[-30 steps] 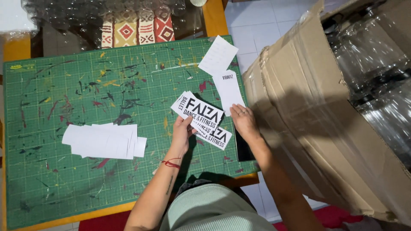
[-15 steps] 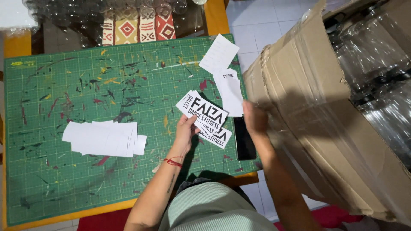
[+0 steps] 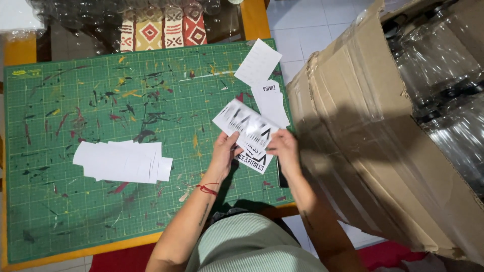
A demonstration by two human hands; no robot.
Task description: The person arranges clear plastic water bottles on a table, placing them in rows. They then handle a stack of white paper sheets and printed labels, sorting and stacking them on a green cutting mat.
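My left hand (image 3: 225, 152) and my right hand (image 3: 283, 147) both grip a white printed sticker sheet (image 3: 241, 122), lifted a little and blurred, over the right part of a paint-stained green cutting mat (image 3: 101, 95). Under it another white printed sticker (image 3: 256, 162) lies flat on the mat. A red thread circles my left wrist.
A spread stack of white paper strips (image 3: 121, 161) lies on the mat's left middle. Two white sheets (image 3: 258, 61) (image 3: 271, 100) rest at the mat's upper right. A big open cardboard box (image 3: 353, 141) holding clear plastic items stands to the right. Patterned cloth (image 3: 164, 31) lies behind the mat.
My right hand went away toward the box, then came back to the sticker stack. Both hands have now lifted the top sticker sheet off the one beneath.
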